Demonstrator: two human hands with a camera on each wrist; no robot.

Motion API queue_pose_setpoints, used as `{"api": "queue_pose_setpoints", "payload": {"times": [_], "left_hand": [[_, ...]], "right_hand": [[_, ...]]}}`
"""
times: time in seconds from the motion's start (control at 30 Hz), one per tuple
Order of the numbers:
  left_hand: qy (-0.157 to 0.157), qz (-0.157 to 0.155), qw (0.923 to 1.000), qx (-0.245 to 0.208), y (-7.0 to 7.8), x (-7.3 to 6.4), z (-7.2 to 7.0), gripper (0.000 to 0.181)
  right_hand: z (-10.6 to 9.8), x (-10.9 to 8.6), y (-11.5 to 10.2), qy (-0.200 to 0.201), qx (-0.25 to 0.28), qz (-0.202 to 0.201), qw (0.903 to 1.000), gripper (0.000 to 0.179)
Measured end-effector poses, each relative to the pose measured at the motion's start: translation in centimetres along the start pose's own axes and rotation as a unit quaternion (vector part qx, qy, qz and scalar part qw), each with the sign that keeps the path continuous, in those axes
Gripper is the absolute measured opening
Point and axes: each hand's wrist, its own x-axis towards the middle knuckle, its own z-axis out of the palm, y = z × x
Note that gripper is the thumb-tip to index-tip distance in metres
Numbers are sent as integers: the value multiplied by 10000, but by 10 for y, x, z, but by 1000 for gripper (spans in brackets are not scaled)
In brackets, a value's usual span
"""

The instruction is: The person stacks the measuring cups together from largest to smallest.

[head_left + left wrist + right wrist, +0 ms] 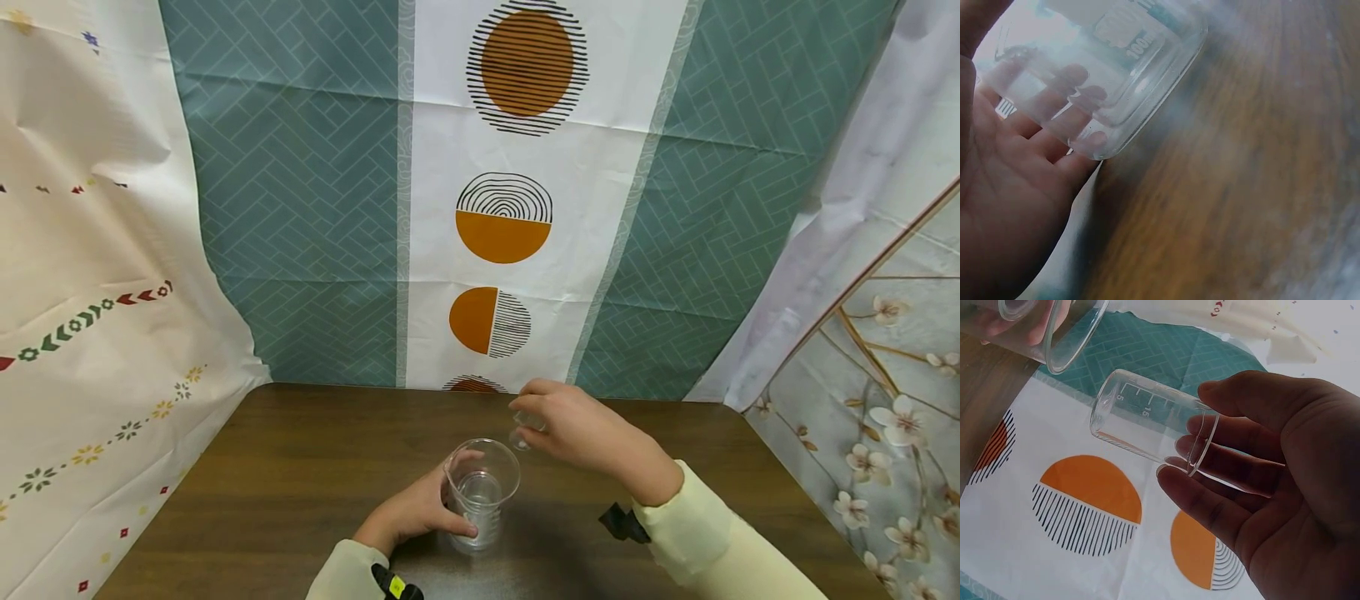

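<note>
A large clear glass beaker (504, 471) stands near the table's front, and my left hand (416, 510) grips its side, thumb in front and fingers behind. White volume marks show on the beaker wall (1147, 94) in the left wrist view. Inside it sits at least one smaller beaker (480, 490); how many are nested is hard to tell. My right hand (573, 429) is up to the right of the large beaker, pinching a small graduated beaker (1147, 422) by its rim. That small beaker is tilted, its base pointing away from the fingers, and looks empty.
Beneath the hands is a dark brown wooden table (322, 442). A patterned teal and white cloth (300, 208) hangs behind it, with a cream cloth (90, 333) on the left and a flowered one (885, 450) on the right.
</note>
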Motion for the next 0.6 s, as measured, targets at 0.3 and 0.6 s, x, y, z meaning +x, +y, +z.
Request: {"api": "queue_pose_setpoints", "payload": {"times": [0.3, 0.6], "left_hand": [[27, 51, 9999, 113, -1, 0, -2, 91], [-32, 90, 9997, 206, -1, 0, -3, 90]], "right_hand": [[4, 4, -4, -119, -17, -22, 9999, 28], [10, 8, -8, -233, -15, -32, 9997, 25]]}}
